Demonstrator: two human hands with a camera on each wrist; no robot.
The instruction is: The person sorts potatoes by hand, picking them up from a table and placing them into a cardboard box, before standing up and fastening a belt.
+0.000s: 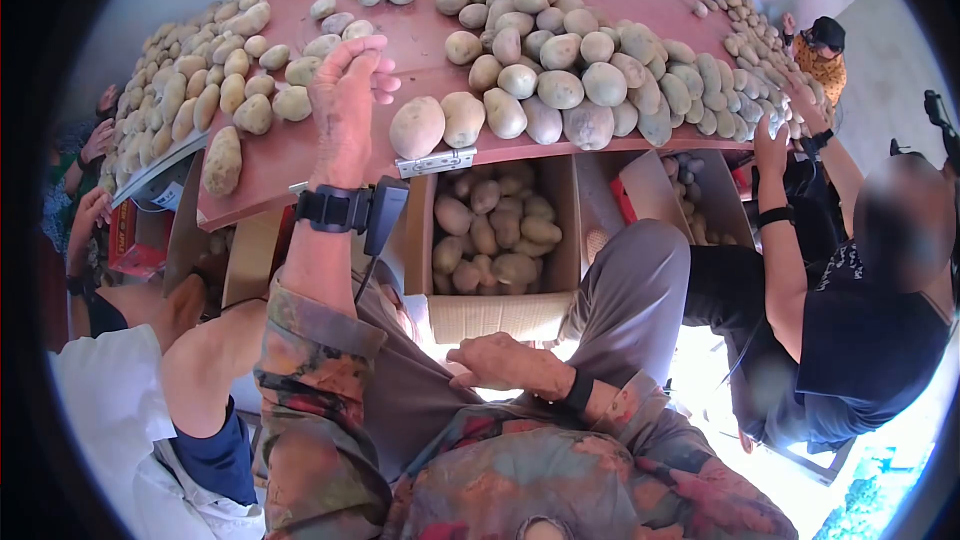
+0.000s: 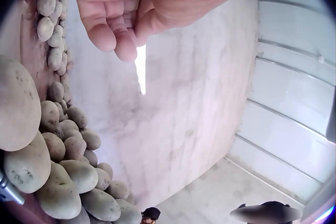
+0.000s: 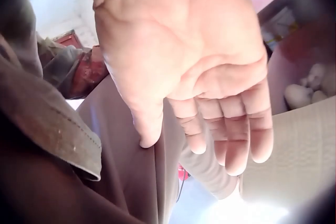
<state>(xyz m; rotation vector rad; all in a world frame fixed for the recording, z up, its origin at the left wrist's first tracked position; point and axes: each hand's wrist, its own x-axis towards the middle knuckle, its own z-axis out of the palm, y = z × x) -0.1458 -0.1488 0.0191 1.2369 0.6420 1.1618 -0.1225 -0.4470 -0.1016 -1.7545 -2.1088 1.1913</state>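
Note:
My left hand (image 1: pixel 345 105) is raised over the front of the red table, its fingers loosely bent and holding nothing. In the left wrist view the same hand (image 2: pixel 163 1) shows bare fingertips against the pale wall behind. Just right of it, a large round potato (image 1: pixel 417 128) lies at the table's front edge, beside a big heap of potatoes (image 1: pixel 560 90). My right hand (image 1: pixel 510 365) hangs low over my lap, in front of an open cardboard box (image 1: pixel 500 318) with potatoes inside. Its palm and relaxed fingers (image 3: pixel 233 145) hold nothing in the right wrist view.
More potatoes (image 1: pixel 185 90) spread along the left of the table (image 1: pixel 285 155), one long potato (image 1: pixel 222 162) near its left corner. A metal hinge (image 1: pixel 437 162) sits on the front edge. Another box (image 1: pixel 655 190) stands to the right. People sit close on both sides, one reaching into the potatoes.

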